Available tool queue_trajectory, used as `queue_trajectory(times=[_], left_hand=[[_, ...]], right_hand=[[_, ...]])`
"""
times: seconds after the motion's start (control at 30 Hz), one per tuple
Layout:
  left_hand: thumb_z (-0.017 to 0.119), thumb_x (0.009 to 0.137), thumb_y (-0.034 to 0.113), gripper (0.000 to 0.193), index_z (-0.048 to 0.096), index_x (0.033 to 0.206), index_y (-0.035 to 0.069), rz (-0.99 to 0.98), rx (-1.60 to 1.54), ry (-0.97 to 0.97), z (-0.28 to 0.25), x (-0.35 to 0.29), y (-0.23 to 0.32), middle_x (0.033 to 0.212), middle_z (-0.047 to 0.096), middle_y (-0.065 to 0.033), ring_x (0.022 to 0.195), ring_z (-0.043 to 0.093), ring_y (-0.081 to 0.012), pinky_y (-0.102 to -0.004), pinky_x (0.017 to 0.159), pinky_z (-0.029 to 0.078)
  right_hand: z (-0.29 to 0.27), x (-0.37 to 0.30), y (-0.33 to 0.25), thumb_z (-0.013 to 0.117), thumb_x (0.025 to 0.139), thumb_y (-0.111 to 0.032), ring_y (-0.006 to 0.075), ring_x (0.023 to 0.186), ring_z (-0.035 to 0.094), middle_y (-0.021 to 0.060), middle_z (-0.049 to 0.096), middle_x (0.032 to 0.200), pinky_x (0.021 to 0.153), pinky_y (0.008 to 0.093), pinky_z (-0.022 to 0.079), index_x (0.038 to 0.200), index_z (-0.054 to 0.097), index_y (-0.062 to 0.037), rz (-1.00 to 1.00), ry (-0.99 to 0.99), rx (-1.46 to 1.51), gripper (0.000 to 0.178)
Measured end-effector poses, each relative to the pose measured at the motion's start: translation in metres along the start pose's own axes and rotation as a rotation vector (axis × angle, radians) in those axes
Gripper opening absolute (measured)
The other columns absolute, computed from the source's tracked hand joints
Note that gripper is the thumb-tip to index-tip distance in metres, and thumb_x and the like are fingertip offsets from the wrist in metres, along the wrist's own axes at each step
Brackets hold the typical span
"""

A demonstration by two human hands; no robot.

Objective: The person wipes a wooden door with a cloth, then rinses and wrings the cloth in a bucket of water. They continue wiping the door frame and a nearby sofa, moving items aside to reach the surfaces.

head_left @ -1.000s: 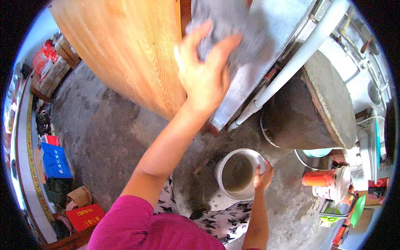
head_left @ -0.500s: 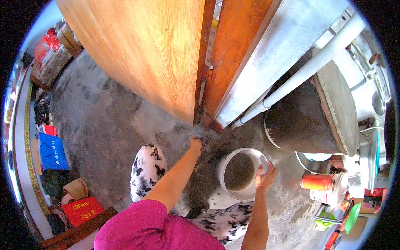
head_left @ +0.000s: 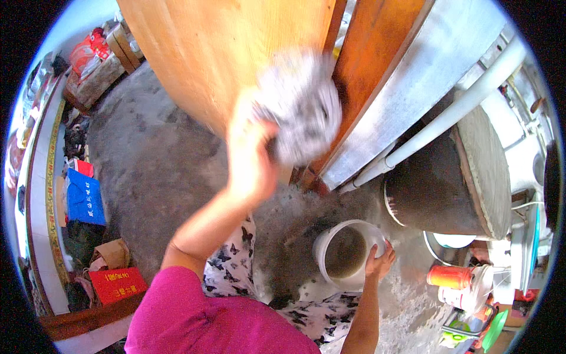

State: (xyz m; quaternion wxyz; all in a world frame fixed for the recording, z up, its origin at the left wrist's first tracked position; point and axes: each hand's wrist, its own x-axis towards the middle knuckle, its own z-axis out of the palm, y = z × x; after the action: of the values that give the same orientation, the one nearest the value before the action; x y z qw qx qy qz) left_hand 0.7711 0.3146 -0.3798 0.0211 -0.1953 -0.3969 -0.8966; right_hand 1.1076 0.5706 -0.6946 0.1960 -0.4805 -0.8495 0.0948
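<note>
My left hand (head_left: 252, 156) is raised in front of a light wooden door (head_left: 188, 56), closed around a bunched grey-and-white rag (head_left: 303, 109). Motion blurs both the hand and the rag. Whether the rag touches the door or the reddish-brown door frame (head_left: 377, 56) cannot be made out. Lower down, my right hand (head_left: 381, 261) grips the right side of a white bucket (head_left: 320, 252) at its rim. Murky greyish-brown water (head_left: 346, 253) lies in the bucket, which stands on the concrete floor (head_left: 171, 147).
Right of the frame runs a white pipe (head_left: 454, 103) beside a large dark rounded structure (head_left: 430, 183) with a pale slab top. Farther right stand an orange container (head_left: 449, 275) and other household items. A blue bag (head_left: 85, 197) and red box (head_left: 117, 285) sit along the left.
My left hand has risen from near the foot of the door frame to the door, and the rag now shows in it. My right hand stays on the bucket. The view has shifted slightly.
</note>
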Motion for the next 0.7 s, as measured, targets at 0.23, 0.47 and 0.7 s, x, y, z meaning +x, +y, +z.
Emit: queue_trajectory(times=[0.23, 0.47, 0.7], left_hand=[[0.065, 0.096, 0.017, 0.032, 0.057, 0.121, -0.002, 1.346, 0.769, -0.231, 0.112, 0.176, 0.121, 0.107, 0.06, -0.0189, 0.099, 0.059, -0.0302, -0.0419, 0.085, 0.049], [0.073, 0.086, 0.022, 0.035, 0.06, 0.111, 0.003, 1.016, 1.189, -0.073, -0.01, 0.064, -0.056, 0.13, 0.048, -0.0303, 0.124, 0.043, -0.0546, -0.0675, 0.108, 0.03], [0.073, 0.085, 0.011, 0.028, 0.062, 0.11, 0.005, -0.235, 1.065, -0.272, -0.149, -0.073, -0.143, 0.103, 0.06, -0.0175, 0.104, 0.06, -0.034, -0.0419, 0.092, 0.05]], right_hand=[[-0.003, 0.0, -0.018, 0.065, 0.089, -0.039, 0.0371, 0.119, 0.053, 0.0136, 0.06, 0.123, 0.097, 0.0512, 0.047, 0.132, 0.056, -0.0142, -0.001, -0.01, -0.023, 0.051], [-0.007, 0.003, -0.008, 0.066, 0.089, -0.038, 0.0343, 0.122, 0.051, 0.0108, 0.058, 0.127, 0.097, 0.0507, 0.048, 0.134, 0.055, -0.0172, 0.084, -0.02, -0.061, 0.051], [-0.001, -0.002, -0.005, 0.066, 0.087, -0.041, 0.0342, 0.121, 0.052, 0.0096, 0.058, 0.125, 0.096, 0.0513, 0.048, 0.132, 0.055, -0.0191, 0.08, 0.002, -0.092, 0.051]])
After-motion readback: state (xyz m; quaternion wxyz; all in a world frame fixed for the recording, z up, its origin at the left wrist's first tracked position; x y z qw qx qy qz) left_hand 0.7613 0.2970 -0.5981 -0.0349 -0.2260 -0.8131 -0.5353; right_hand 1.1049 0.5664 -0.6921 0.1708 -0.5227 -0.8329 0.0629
